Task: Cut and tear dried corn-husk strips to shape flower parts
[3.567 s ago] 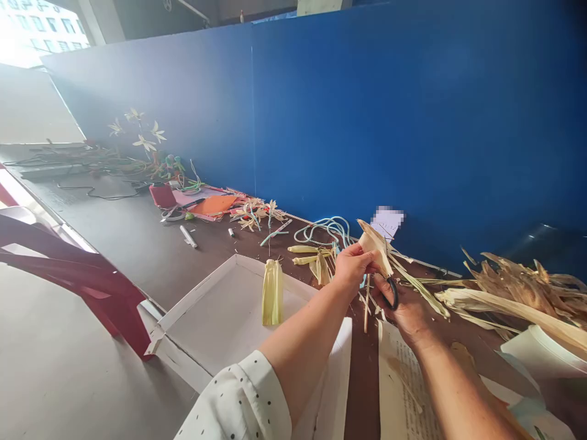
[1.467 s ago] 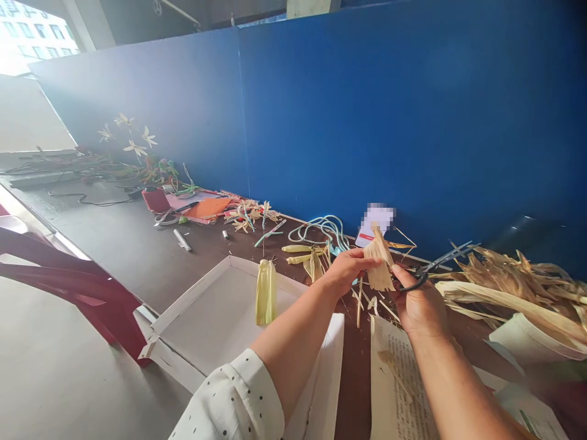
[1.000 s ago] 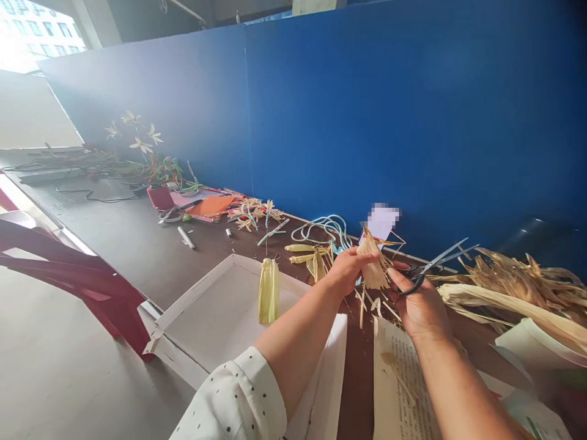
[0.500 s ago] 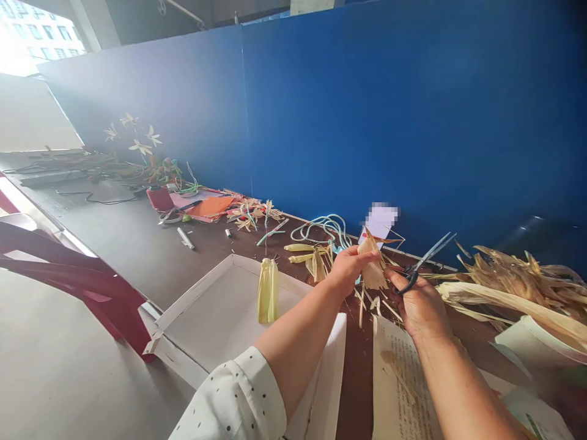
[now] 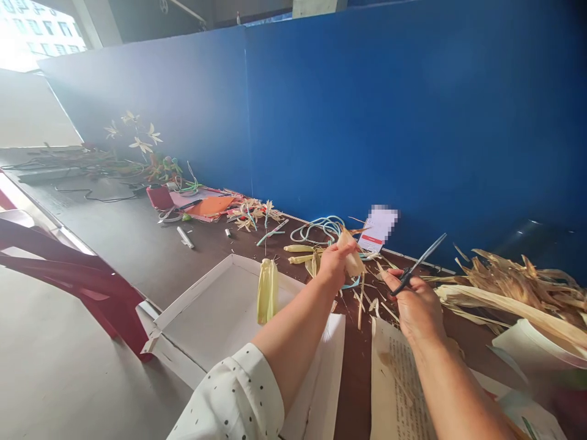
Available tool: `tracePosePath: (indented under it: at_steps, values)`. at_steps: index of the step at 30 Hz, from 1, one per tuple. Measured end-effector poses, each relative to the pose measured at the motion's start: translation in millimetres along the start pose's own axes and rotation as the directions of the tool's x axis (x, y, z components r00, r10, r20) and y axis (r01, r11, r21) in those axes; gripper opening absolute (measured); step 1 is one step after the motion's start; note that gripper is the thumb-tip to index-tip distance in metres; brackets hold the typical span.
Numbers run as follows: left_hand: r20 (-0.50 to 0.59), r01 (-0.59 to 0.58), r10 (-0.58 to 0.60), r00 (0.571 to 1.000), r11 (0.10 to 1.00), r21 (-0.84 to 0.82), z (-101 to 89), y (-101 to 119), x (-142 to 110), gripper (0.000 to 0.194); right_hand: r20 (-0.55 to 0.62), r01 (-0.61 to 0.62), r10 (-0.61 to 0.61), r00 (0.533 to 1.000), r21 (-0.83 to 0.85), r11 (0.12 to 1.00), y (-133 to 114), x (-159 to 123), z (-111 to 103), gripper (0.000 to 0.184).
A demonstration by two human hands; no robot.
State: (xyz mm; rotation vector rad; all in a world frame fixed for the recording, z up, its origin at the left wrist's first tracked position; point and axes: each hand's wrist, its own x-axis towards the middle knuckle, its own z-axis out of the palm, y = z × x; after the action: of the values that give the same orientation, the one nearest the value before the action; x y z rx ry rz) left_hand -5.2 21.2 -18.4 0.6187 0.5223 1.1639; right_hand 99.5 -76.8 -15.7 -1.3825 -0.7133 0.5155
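Observation:
My left hand [image 5: 333, 266] is closed round a small tan piece of corn husk [image 5: 352, 260], held just above the brown table [image 5: 137, 244]. My right hand [image 5: 413, 300] grips black-handled scissors [image 5: 416, 265] whose blades point up and to the right, a short way from the husk and not touching it. Thin husk slivers [image 5: 367, 299] lie on the table between the two hands. A folded yellow husk bundle [image 5: 267, 289] leans on the far rim of a shallow white cardboard tray [image 5: 183, 305] to the left of my left forearm.
A pile of dried husks [image 5: 513, 287] lies at the right. Pale blue cord [image 5: 321, 229], rolled husk pieces [image 5: 300, 249], husk flowers [image 5: 252, 214], orange paper [image 5: 213, 205] and a printed page [image 5: 398, 379] lie about. A blue partition [image 5: 367, 122] backs the table; red chair [image 5: 68, 269] at left.
My left hand has carried the husk piece left and away from the scissors. The right hand has drawn back slightly with the scissors, blades now together. Earlier the hands met at the husk.

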Motion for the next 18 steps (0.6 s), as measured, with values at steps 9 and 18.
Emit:
tracePosePath:
  at_steps: [9,18]
  values:
    - [0.144,0.106,-0.107,0.984,0.994,0.020,0.5,-7.2,-2.2,0.041,-0.030,0.002,-0.005,1.000,-0.109,0.994,-9.2,-4.7,1.2,0.033]
    - [0.276,0.112,-0.131,0.952,0.990,0.085,0.0,-1.0,-7.7,0.033,-0.087,0.025,-0.035,0.996,-0.109,0.994,-2.7,3.5,-5.8,0.031]
